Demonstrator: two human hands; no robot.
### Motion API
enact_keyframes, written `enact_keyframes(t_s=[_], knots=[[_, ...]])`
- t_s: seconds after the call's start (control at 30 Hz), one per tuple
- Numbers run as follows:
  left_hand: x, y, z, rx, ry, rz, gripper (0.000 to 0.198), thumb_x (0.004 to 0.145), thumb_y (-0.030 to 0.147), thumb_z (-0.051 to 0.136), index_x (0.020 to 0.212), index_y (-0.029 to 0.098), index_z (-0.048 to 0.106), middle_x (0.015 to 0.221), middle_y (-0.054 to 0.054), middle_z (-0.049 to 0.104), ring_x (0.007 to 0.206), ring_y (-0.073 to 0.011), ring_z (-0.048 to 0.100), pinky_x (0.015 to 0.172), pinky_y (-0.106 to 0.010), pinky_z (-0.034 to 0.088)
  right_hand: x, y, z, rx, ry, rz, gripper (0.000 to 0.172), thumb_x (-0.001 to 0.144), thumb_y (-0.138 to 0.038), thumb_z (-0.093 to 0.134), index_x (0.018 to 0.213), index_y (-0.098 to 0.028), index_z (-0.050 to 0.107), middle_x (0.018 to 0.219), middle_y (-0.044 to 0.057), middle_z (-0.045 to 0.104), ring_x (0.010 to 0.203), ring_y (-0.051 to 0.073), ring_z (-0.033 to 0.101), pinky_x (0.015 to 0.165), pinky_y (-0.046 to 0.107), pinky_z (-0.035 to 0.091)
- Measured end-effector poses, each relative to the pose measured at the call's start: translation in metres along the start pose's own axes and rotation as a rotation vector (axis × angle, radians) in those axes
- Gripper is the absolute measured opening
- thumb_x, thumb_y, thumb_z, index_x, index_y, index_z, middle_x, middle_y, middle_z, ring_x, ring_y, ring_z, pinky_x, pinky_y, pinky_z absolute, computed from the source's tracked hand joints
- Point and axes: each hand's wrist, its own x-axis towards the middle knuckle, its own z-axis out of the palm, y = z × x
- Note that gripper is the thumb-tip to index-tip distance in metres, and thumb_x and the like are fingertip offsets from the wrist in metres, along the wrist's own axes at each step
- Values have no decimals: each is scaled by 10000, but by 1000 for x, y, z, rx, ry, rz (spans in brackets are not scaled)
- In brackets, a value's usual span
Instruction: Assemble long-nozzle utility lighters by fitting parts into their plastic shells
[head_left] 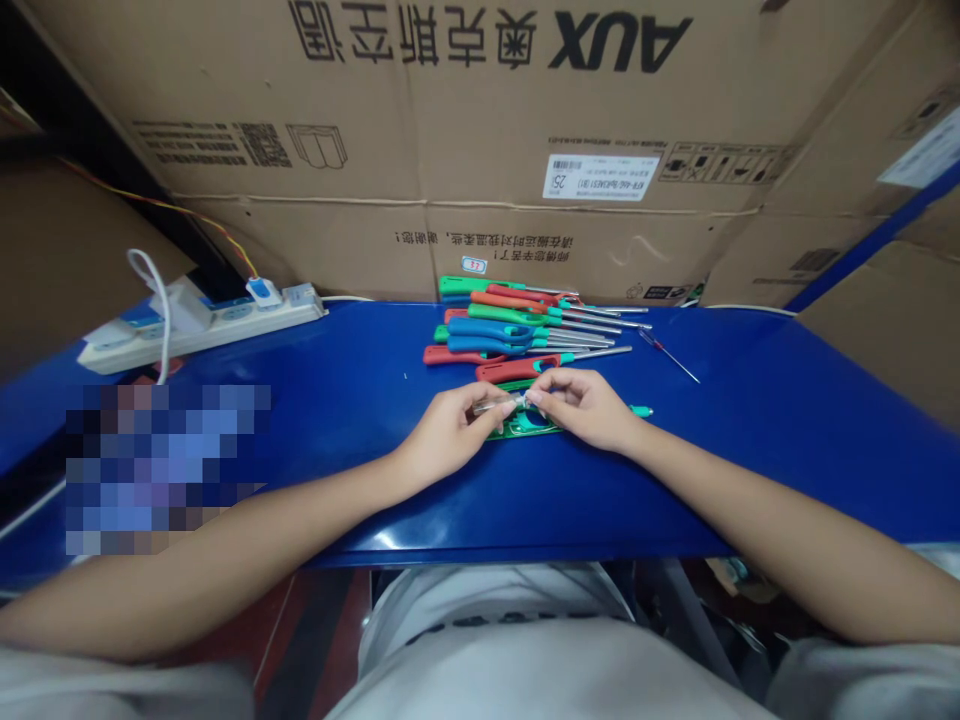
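While our left hand [450, 425] pinches a small silvery part [491, 404], our right hand [581, 405] pinches its end, both just above an open green lighter casing [512, 432] on the blue table [360, 515]. Our hands block most of what's in it. Just past it we've got piled stick lighters [487, 343], a slim screwdriver [667, 353] off right, a power strip [225, 331] with plugs [262, 291] left, then an AUX carton [480, 130] behind.
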Motion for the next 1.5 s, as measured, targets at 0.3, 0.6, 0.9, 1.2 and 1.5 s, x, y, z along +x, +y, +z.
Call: enact_keyframes(t_s=[0.3, 0.6, 0.9, 1.2, 1.5], knots=[[0, 0, -1, 16, -20, -13, 332, 911, 455, 594, 874, 130, 646, 734, -12, 622, 638, -119, 535, 579, -221, 408, -2, 0, 4, -60, 7, -41, 449, 752, -585, 752, 782, -158, 613, 635, -28, 526, 536, 75, 418, 502, 228, 316], [3, 8, -23, 259, -51, 125, 317, 935, 439, 603, 1043, 163, 715, 995, -72, 736, 868, -192, 660, 779, -289, 512, 2, 0, -2, -4, 8, -95, 447, 838, -597, 688, 948, -169, 618, 622, -50, 532, 425, 51, 383, 400, 219, 278], [-3, 11, -26, 704, -208, 351, 217, 1002, 255, 504, 1060, 175, 698, 1001, -81, 715, 972, -219, 614, 883, -349, 487, 8, 5, -15, 84, 47, -96, 432, 838, -576, 702, 1012, -192, 605, 726, -45, 537, 464, 42, 333, 411, 222, 264], [-14, 22, -15, 760, -221, 329, 443, 868, 634, 631, 821, 193, 604, 853, -24, 647, 845, -204, 608, 717, -302, 444, 6, 3, -13, -14, 49, -131, 432, 856, -570, 666, 1043, -184, 619, 839, 2, 582, 567, 76, 407, 478, 233, 311], [-21, 29, -11, 918, -286, 279, 86, 884, 236, 603, 948, 189, 638, 902, -35, 690, 859, -218, 644, 743, -326, 473, 6, 2, -13, -38, 40, -145, 423, 860, -567, 661, 1039, -187, 618, 836, 4, 579, 596, 89, 429, 510, 239, 327]])
